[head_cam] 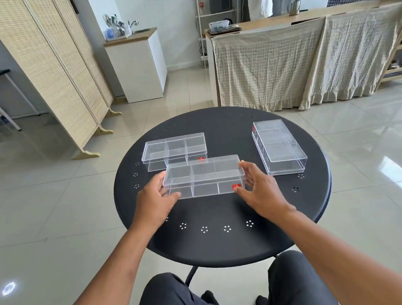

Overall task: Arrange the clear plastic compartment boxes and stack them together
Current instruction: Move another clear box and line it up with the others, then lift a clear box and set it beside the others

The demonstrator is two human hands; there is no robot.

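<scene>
The left hand (154,198) and right hand (257,189) clamp their fingers on the short ends of the near box (204,177) at the middle of the black tabletop (225,243). A second box (174,150) sits just behind, a third box (279,145) to the right.

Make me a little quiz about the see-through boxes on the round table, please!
1. How many clear boxes are on the black table?
2. True or false: the boxes are already stacked on top of each other.
3. Which box lies turned a different way from the other two: A) the near box, B) the back box, C) the right box?

Key
1. Three.
2. False. Each sits on the table by itself; the near one just hides a corner of the back one.
3. C. It points away from the person, while the other two lie sideways. The left hand and right hand are on the ends of the near box.
</scene>
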